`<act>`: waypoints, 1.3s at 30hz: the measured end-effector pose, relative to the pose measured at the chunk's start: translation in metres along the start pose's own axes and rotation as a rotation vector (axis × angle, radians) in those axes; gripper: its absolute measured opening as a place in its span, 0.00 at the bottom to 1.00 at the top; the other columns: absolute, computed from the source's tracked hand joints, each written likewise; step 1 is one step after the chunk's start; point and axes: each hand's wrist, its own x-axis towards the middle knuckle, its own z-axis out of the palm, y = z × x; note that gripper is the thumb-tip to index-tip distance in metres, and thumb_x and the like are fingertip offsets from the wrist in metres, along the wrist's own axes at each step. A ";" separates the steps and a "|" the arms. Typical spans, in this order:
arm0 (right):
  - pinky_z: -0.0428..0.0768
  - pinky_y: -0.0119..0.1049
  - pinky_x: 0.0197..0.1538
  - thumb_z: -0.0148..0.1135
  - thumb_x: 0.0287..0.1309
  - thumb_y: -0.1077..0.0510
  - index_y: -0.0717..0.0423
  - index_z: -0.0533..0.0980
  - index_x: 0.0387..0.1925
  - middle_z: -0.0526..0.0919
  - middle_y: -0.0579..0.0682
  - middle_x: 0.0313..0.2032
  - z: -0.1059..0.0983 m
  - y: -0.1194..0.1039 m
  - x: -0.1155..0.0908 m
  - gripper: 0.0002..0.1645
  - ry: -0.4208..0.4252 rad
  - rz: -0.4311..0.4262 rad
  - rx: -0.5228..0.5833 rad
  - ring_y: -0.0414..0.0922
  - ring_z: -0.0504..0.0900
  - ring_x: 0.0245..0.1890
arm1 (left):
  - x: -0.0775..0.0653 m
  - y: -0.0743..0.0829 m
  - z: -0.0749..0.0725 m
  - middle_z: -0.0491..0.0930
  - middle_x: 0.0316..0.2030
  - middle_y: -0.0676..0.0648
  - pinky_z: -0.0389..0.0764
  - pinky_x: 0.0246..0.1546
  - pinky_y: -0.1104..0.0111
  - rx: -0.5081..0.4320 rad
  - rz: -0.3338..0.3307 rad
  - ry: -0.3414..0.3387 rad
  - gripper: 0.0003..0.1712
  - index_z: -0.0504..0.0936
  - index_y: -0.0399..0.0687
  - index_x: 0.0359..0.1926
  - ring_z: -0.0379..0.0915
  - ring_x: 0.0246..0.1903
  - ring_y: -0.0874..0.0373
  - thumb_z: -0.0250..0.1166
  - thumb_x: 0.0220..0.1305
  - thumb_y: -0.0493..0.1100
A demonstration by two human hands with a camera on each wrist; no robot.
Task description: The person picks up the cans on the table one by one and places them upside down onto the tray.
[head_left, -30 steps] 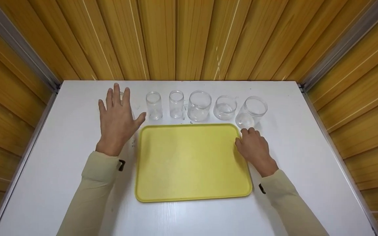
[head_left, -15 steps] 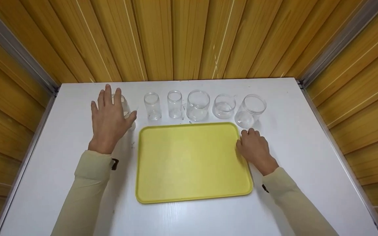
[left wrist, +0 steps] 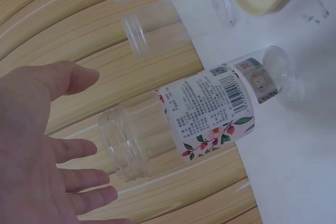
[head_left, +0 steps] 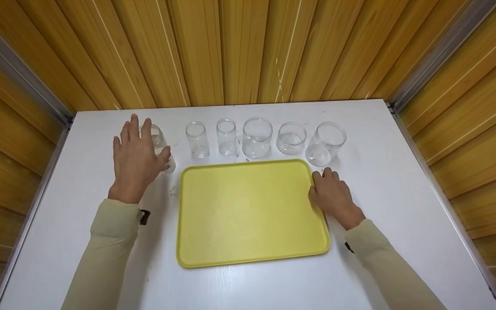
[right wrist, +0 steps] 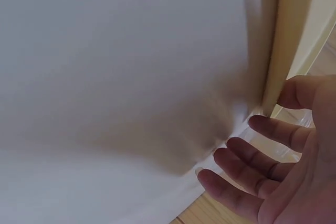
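Observation:
A clear plastic jar (left wrist: pixel 210 108) with a floral printed label stands at the left end of a row of jars. My left hand (head_left: pixel 135 161) is right at it, fingers spread and thumb apart; in the left wrist view the jar's open threaded mouth faces the palm, close to the fingertips. At the right edge of the yellow tray (head_left: pixel 252 215), my right hand (head_left: pixel 333 193) pinches the rim. The right wrist view has the thumb (right wrist: pixel 302 90) on one side of the rim and the index fingertip on the other.
Behind the tray stand several clear lidless jars: two narrow ones (head_left: pixel 197 142), a wide one (head_left: pixel 256 140), a short one (head_left: pixel 291 140) and another wide one (head_left: pixel 325 144) near my right hand. Wood-patterned walls (head_left: pixel 243 51) enclose the white table (head_left: pixel 213 286) at the back and sides.
My left hand has moved left and slightly down, its fingers now beside the labelled jar, more of which shows. My right hand stays at the tray's edge. The head view has shifted slightly.

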 end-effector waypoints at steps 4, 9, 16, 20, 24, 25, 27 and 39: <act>0.77 0.59 0.34 0.54 0.72 0.58 0.65 0.72 0.42 0.69 0.63 0.39 0.004 0.003 0.000 0.11 0.009 -0.008 0.008 0.62 0.71 0.39 | 0.000 0.000 0.000 0.55 0.76 0.23 0.57 0.69 0.28 -0.011 0.002 -0.004 0.45 0.64 0.28 0.76 0.53 0.75 0.26 0.68 0.68 0.49; 0.76 0.58 0.34 0.53 0.72 0.57 0.63 0.72 0.42 0.69 0.63 0.40 0.008 0.006 0.000 0.10 0.032 -0.028 -0.001 0.61 0.70 0.39 | 0.000 -0.001 0.002 0.56 0.76 0.22 0.58 0.67 0.27 -0.025 0.013 0.007 0.43 0.65 0.26 0.75 0.54 0.74 0.25 0.68 0.68 0.47; 0.76 0.59 0.33 0.55 0.72 0.57 0.63 0.73 0.42 0.70 0.64 0.39 0.012 0.008 -0.001 0.10 0.074 -0.051 -0.018 0.61 0.71 0.38 | 0.002 -0.002 0.002 0.56 0.75 0.22 0.58 0.67 0.27 -0.022 0.003 -0.010 0.43 0.66 0.28 0.75 0.54 0.74 0.25 0.68 0.68 0.48; 0.76 0.59 0.33 0.55 0.72 0.57 0.62 0.73 0.41 0.70 0.64 0.39 0.012 0.009 -0.002 0.10 0.085 -0.053 -0.021 0.62 0.71 0.38 | 0.005 -0.002 0.002 0.56 0.76 0.22 0.59 0.68 0.29 -0.018 -0.006 -0.039 0.42 0.66 0.29 0.75 0.54 0.74 0.25 0.67 0.69 0.49; 0.76 0.59 0.33 0.54 0.72 0.57 0.62 0.72 0.41 0.70 0.63 0.40 0.012 0.009 -0.002 0.10 0.081 -0.046 -0.018 0.62 0.71 0.38 | 0.008 -0.005 0.003 0.57 0.75 0.22 0.61 0.68 0.30 -0.016 -0.004 -0.051 0.40 0.67 0.31 0.75 0.55 0.73 0.24 0.66 0.70 0.49; 0.76 0.59 0.33 0.54 0.72 0.57 0.61 0.72 0.41 0.70 0.63 0.40 0.012 0.009 -0.002 0.10 0.080 -0.045 -0.018 0.61 0.71 0.38 | 0.009 -0.006 0.003 0.57 0.75 0.22 0.62 0.67 0.30 -0.019 -0.006 -0.054 0.40 0.67 0.32 0.75 0.56 0.73 0.24 0.66 0.70 0.48; 0.76 0.59 0.33 0.54 0.72 0.57 0.61 0.72 0.41 0.70 0.63 0.40 0.011 0.009 -0.003 0.10 0.079 -0.044 -0.016 0.61 0.71 0.38 | 0.009 -0.007 0.004 0.58 0.75 0.22 0.65 0.66 0.30 -0.024 -0.011 -0.056 0.39 0.68 0.32 0.75 0.58 0.72 0.24 0.66 0.70 0.48; 0.75 0.58 0.32 0.52 0.72 0.57 0.60 0.70 0.38 0.69 0.62 0.38 0.012 0.010 -0.005 0.09 0.090 -0.058 -0.010 0.61 0.70 0.37 | 0.013 -0.009 0.002 0.70 0.67 0.22 0.79 0.53 0.34 -0.070 -0.013 -0.021 0.29 0.75 0.32 0.70 0.69 0.64 0.24 0.62 0.73 0.41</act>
